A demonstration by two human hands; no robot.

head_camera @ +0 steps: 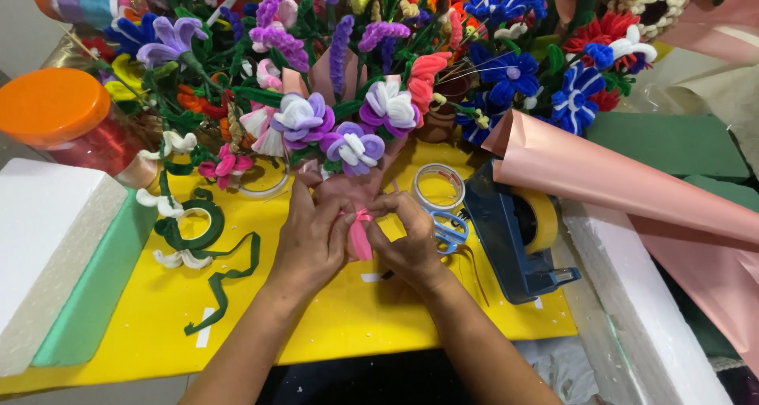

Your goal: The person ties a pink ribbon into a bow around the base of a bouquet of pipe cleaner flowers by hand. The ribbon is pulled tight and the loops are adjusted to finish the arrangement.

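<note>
A small bouquet (348, 140) of purple and white pipe-cleaner flowers, wrapped in pink paper, lies on the yellow table top (316, 318). Both hands meet at its stem. My left hand (310, 243) and my right hand (409, 239) pinch a pink ribbon (361, 235) that goes around the wrapped stem, its ends hanging toward me between the fingers.
Blue scissors (449, 231) and a clear tape roll (438, 186) lie right of my hands, beside a blue tape dispenser (514, 243). Green floral tape (194, 227) lies to the left. Many pipe-cleaner flowers (443, 49) crowd the back. Pink paper (624, 183), white foam blocks (47, 239) and an orange-lidded jar (59, 108) flank the table.
</note>
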